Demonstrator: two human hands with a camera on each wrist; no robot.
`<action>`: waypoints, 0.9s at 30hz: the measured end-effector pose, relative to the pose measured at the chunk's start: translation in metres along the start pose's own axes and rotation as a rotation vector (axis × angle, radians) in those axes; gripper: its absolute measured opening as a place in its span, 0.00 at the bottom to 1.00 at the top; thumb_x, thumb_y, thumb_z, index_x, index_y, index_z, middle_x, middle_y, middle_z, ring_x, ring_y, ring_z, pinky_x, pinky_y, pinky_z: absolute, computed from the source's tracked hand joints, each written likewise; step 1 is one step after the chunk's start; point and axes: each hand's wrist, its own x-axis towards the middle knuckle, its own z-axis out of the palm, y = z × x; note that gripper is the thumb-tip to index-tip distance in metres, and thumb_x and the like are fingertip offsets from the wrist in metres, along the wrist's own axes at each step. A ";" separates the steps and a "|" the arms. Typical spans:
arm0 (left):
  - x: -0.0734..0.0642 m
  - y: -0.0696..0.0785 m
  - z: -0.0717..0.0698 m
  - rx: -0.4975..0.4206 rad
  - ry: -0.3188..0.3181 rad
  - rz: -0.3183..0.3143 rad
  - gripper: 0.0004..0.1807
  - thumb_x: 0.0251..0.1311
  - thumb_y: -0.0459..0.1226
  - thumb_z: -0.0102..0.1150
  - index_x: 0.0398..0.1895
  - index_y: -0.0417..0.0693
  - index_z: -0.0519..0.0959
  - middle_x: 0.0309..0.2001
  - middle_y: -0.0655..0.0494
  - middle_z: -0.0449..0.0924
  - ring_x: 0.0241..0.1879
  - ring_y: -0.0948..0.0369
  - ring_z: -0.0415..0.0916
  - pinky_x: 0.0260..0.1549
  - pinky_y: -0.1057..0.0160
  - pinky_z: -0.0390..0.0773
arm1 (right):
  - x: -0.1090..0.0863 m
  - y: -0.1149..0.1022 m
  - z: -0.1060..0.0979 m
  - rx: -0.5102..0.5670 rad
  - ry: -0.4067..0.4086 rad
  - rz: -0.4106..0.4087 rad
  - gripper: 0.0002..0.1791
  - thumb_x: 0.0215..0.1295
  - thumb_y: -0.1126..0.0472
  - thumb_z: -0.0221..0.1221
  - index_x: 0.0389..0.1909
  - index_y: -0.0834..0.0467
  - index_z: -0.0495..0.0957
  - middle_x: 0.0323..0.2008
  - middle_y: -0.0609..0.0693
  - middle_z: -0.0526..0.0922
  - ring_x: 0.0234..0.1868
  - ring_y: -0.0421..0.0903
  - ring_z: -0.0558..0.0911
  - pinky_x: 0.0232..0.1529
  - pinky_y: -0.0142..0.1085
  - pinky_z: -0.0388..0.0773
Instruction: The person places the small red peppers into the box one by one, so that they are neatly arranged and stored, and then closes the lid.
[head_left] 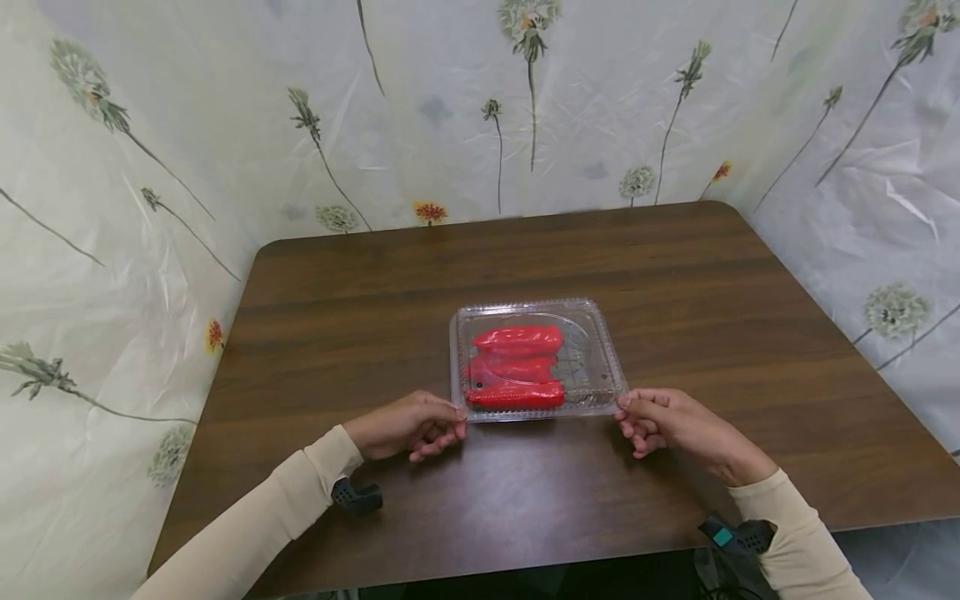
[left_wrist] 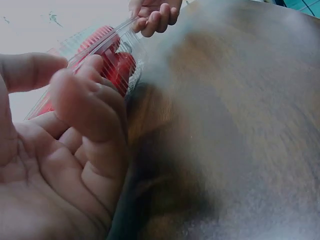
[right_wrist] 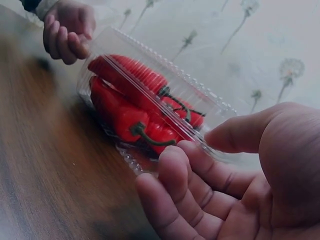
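A clear plastic clamshell box with its lid down holds several red peppers with green stems, seen closely in the right wrist view. My left hand pinches the box's near left corner between thumb and index finger, the other fingers loosely curled below. At the near right corner my right hand pinches the rim the same way. In the right wrist view the thumb lies over the rim and the index finger under it. Whether the box's underside touches the table cannot be told.
The brown wooden table extends around the box on all sides. A floral plastic sheet hangs behind and beside it. The table's near edge runs below both forearms, and a dark wrist camera sits on the left sleeve.
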 end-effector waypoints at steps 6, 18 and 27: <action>-0.010 0.001 -0.006 0.015 -0.037 -0.008 0.24 0.76 0.46 0.49 0.46 0.28 0.75 0.28 0.54 0.74 0.21 0.63 0.68 0.16 0.70 0.72 | 0.001 -0.001 0.000 -0.032 0.011 0.017 0.30 0.80 0.47 0.48 0.50 0.75 0.71 0.33 0.52 0.80 0.29 0.42 0.81 0.39 0.46 0.86; -0.019 0.054 -0.050 0.442 0.281 -0.011 0.20 0.77 0.43 0.47 0.55 0.34 0.79 0.38 0.43 0.79 0.30 0.57 0.75 0.27 0.59 0.83 | 0.009 -0.027 -0.022 -0.361 0.259 -0.033 0.31 0.81 0.44 0.42 0.55 0.71 0.74 0.47 0.63 0.81 0.45 0.52 0.82 0.41 0.40 0.85; 0.007 0.089 -0.088 0.587 0.523 0.055 0.22 0.79 0.45 0.43 0.60 0.38 0.75 0.56 0.37 0.78 0.52 0.41 0.77 0.48 0.43 0.80 | 0.040 -0.072 -0.058 -0.571 0.311 -0.037 0.42 0.77 0.33 0.35 0.68 0.66 0.68 0.65 0.68 0.73 0.65 0.65 0.73 0.61 0.58 0.74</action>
